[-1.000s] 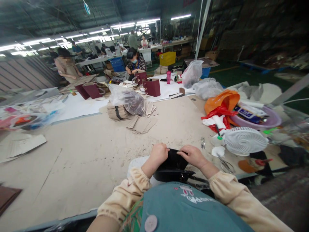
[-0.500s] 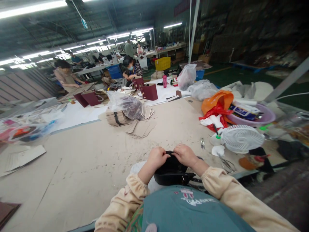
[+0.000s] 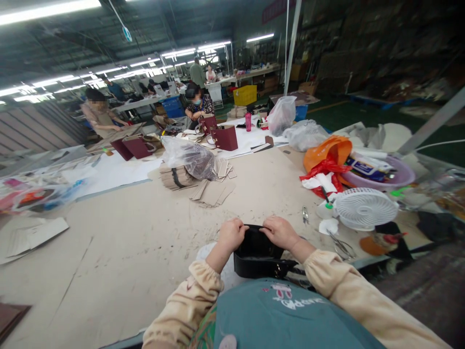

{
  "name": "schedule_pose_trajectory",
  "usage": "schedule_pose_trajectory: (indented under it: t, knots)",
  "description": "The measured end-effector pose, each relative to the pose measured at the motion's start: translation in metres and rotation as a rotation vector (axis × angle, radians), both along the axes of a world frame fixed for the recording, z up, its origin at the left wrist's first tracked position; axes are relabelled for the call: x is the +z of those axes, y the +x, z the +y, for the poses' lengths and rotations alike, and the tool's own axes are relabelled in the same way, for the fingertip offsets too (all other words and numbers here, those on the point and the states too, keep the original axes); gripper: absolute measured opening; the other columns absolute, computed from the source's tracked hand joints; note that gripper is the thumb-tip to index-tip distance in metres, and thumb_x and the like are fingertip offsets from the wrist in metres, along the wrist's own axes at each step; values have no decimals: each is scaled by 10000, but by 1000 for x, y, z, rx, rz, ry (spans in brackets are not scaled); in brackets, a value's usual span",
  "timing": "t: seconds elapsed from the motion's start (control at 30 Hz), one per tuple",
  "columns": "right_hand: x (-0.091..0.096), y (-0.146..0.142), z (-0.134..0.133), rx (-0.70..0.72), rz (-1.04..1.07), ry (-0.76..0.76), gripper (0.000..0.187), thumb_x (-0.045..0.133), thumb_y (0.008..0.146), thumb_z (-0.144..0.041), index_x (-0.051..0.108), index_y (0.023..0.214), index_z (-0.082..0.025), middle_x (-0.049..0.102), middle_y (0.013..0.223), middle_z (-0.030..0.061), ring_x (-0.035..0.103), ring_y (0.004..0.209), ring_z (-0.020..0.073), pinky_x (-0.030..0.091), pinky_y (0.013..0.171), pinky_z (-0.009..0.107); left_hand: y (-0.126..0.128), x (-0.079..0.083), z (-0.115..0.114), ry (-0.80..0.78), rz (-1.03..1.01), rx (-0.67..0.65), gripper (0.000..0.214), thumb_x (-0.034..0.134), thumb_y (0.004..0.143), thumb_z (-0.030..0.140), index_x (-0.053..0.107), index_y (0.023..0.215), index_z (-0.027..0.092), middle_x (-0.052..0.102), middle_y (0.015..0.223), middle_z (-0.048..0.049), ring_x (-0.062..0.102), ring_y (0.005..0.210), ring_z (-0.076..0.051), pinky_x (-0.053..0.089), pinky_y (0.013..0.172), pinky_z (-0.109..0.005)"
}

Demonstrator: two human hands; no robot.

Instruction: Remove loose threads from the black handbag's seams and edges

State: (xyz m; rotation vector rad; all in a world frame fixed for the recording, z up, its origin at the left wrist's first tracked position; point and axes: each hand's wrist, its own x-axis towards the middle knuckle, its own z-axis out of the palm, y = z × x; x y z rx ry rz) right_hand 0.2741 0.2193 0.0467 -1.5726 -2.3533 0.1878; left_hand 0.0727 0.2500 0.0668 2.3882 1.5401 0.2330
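A small black bag (image 3: 258,254) sits at the near edge of the worktable (image 3: 145,232), right in front of me. My left hand (image 3: 231,234) grips the far rim of the bag on its left side. My right hand (image 3: 280,231) pinches the same rim on the right. The two hands are a short gap apart. A white sheet (image 3: 207,254) lies under the bag.
To the right stand a white fan (image 3: 365,208), scissors (image 3: 339,247), small snips (image 3: 305,214), orange and red bags (image 3: 329,157) and a pink basin (image 3: 399,178). Cardboard stacks (image 3: 181,177) under a plastic bag lie mid-table. Maroon boxes (image 3: 225,137) and other people are farther back.
My hands have spread slightly apart along the bag's rim and the bag now stands squarer and more upright. The camera view shifted a little since the oldest frame.
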Motion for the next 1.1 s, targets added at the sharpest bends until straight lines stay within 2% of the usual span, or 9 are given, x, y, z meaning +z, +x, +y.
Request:
schedule_pose_trajectory:
  t: [0.47,0.6,0.8,1.0,1.1]
  knots:
    - [-1,-2,1,-6,-1,-35,284,458,877,-336,600,678,-192,600,703,42,528,745,164,380,695,270,5,-1,-3,-21,7,90,275,470,856,367,658,801,175,670,852,-71,602,812,-181,411,722,-277]
    - [4,0,-1,-8,-3,-63,296,444,885,-367,637,742,-193,631,739,45,557,764,161,397,696,263,4,-2,-4,-16,-9,99,262,480,850,356,654,782,171,667,843,-68,602,810,-181,412,724,-277]
    - [15,-3,5,17,-4,-100,341,432,871,-481,673,962,-259,694,876,26,605,803,163,417,688,264,2,-1,-7,-22,-23,116,251,487,850,349,653,792,170,667,860,-69,602,822,-175,414,740,-272]
    - [10,-24,10,-8,-36,-58,264,470,870,-346,659,741,-213,656,747,40,578,763,166,390,668,264,2,3,-10,-28,-19,120,246,485,856,336,657,790,172,670,867,-64,601,837,-166,418,743,-262]
    - [7,-28,7,-15,-42,-18,248,466,871,-302,628,720,-191,638,749,50,557,797,176,379,708,276,-3,7,-15,-34,-9,129,261,504,842,381,669,794,185,676,864,-53,602,833,-162,422,745,-259]
